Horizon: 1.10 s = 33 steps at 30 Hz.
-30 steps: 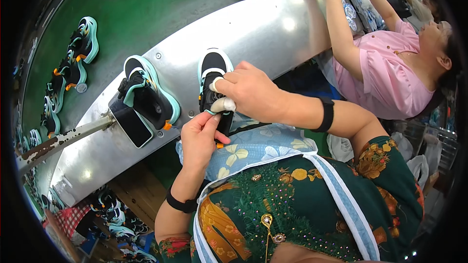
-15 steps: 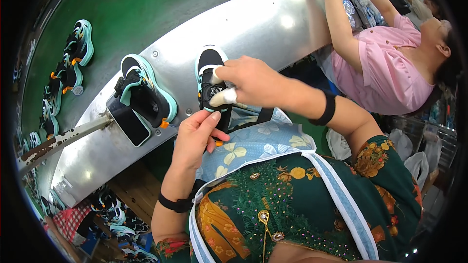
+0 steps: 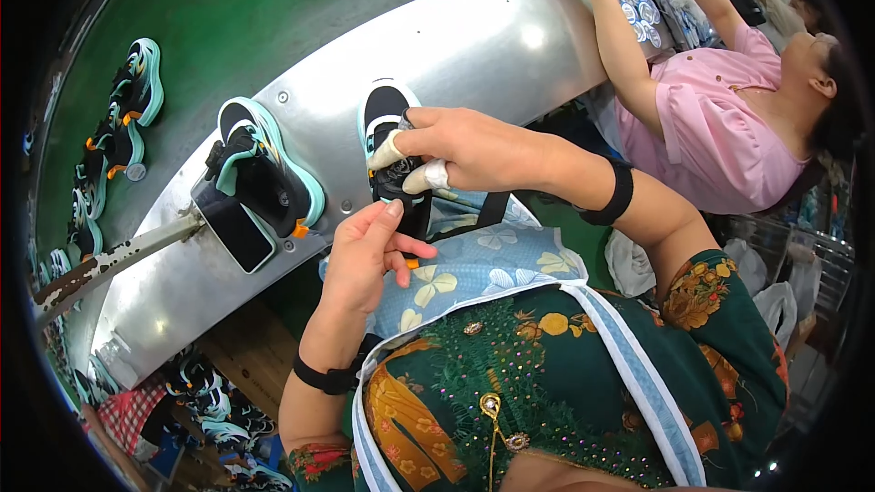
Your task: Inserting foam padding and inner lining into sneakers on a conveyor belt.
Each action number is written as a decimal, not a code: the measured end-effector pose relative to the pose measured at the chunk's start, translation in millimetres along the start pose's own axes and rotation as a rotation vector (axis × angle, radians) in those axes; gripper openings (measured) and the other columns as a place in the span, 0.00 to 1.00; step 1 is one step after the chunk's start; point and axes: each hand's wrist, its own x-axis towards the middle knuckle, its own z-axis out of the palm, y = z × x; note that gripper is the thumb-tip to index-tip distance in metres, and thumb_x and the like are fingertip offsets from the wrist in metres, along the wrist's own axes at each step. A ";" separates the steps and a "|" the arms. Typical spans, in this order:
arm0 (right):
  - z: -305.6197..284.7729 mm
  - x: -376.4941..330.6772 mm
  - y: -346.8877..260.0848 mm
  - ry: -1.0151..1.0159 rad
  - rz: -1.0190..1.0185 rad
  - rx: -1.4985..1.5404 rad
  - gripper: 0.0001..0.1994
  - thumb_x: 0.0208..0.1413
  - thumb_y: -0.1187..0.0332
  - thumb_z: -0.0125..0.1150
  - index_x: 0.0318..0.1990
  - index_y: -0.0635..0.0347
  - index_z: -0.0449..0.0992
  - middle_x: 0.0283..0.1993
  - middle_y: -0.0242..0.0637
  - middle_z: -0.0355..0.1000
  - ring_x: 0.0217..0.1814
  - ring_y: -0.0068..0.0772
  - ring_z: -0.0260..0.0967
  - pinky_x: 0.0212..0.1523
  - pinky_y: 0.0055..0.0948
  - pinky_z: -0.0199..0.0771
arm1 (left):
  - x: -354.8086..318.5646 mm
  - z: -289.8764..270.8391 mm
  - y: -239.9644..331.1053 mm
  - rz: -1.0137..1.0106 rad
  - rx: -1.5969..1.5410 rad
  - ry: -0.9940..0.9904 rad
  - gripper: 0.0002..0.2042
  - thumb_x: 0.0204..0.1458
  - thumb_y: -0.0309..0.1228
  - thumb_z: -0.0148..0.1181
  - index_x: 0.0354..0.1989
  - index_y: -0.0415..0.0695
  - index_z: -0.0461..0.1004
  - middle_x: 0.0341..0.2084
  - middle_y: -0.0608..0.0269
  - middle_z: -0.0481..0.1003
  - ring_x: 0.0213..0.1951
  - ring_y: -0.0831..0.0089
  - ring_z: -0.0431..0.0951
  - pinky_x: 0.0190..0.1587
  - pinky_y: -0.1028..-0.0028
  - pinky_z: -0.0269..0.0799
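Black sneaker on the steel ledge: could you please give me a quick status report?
Right hand grips the black sneaker from above. Left hand open at its heel end. Second sneaker and phone alongside, apart.

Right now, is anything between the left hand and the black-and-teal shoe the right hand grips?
Nothing visible. The left hand is just below the shoe, fingertips near its heel end, while the right hand holds it on the metal ledge.
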 end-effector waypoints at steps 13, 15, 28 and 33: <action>18.2 7.6 14.8 0.119 0.016 0.016 0.11 0.45 0.65 0.66 0.36 0.56 0.75 0.25 0.35 0.66 0.30 0.33 0.63 0.31 0.29 0.64 | 9.0 3.7 -2.8 0.030 -0.139 0.006 0.18 0.60 0.37 0.47 0.39 0.30 0.69 0.32 0.56 0.71 0.25 0.62 0.81 0.10 0.78 0.66; 14.0 9.5 13.9 0.057 0.038 0.143 0.06 0.45 0.68 0.65 0.29 0.57 0.74 0.24 0.33 0.66 0.33 0.32 0.62 0.33 0.31 0.64 | 13.1 2.9 -5.1 0.030 -0.113 0.005 0.18 0.61 0.37 0.47 0.40 0.29 0.69 0.35 0.56 0.70 0.26 0.61 0.81 0.09 0.78 0.66; -15.4 -9.5 6.9 -0.035 0.144 0.164 0.22 0.47 0.73 0.63 0.53 0.54 0.71 0.38 0.39 0.65 0.40 0.37 0.67 0.43 0.32 0.69 | 19.4 5.0 -5.7 0.027 -0.079 0.022 0.19 0.59 0.39 0.49 0.40 0.29 0.71 0.35 0.55 0.72 0.25 0.64 0.81 0.08 0.79 0.65; -4.3 -23.3 10.8 0.045 0.050 -0.033 0.22 0.47 0.74 0.63 0.54 0.52 0.72 0.38 0.41 0.67 0.42 0.40 0.69 0.43 0.31 0.70 | 19.9 8.9 -7.6 0.041 -0.066 0.033 0.19 0.59 0.39 0.49 0.39 0.30 0.71 0.35 0.54 0.76 0.25 0.65 0.81 0.07 0.79 0.64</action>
